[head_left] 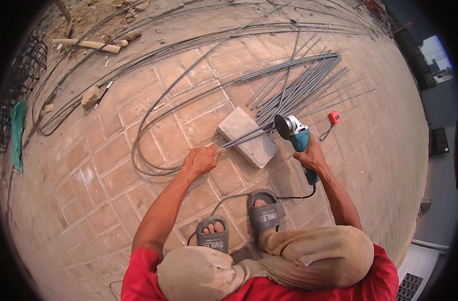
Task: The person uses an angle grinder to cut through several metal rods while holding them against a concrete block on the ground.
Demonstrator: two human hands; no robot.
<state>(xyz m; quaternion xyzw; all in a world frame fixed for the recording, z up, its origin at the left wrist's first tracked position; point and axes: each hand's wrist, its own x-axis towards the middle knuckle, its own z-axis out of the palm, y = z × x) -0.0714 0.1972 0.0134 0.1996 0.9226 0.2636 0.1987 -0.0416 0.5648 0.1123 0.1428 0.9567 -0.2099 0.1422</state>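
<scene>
Brick paving [106, 183] — hands [201, 160] grip rods [247, 135] and grinder [300, 139].

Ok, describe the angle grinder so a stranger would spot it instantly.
On the brick paving, find the pale block with thin grey rods crossing over it. Right of it, the right hand grips the grinder. Its teal body, silver head and dark disc set it apart from the rods.

Daylight falls across the tan paving [73, 200] beneath you, its oblong blocks outlined by paler joints. At the far left lies a stretch of loose brown soil [88, 19]; to your right stands a grey wall [443, 173], a bright bluish-white patch [434, 52] toward its far end.
</scene>
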